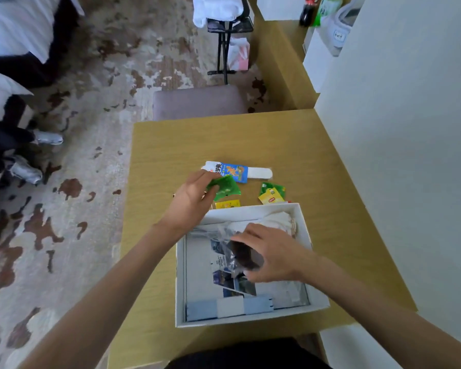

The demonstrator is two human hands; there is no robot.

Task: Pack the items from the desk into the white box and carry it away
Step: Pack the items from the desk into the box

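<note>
The open white cardboard box [304, 225] sits on the light wooden desk [171, 145], at its near edge. Printed paper sheets [202, 251] line the box floor, and folded white cloth [274, 218] lies against its far wall.

The right hand [273, 253] is inside the box, fingers closed on a clear plastic bag with dark contents [244, 255], held just above the paper. The left hand [192, 197] is beyond the box's far-left corner, fingers pinched on a green foil sachet [228, 187].

Still on the desk beyond the box's far wall: a blue-and-white printed carton [230, 170], a white oblong packet [261, 173] touching the carton, a small yellow sachet [227, 204] just beside the wall, and a yellow-and-green tea packet [272, 194].

Step in hand: packing, partly complete. The next move likely calls for releasing the bag inside the box, then bringing the green sachet over the far wall. Remaining items must be collected before the box is lifted.
</note>
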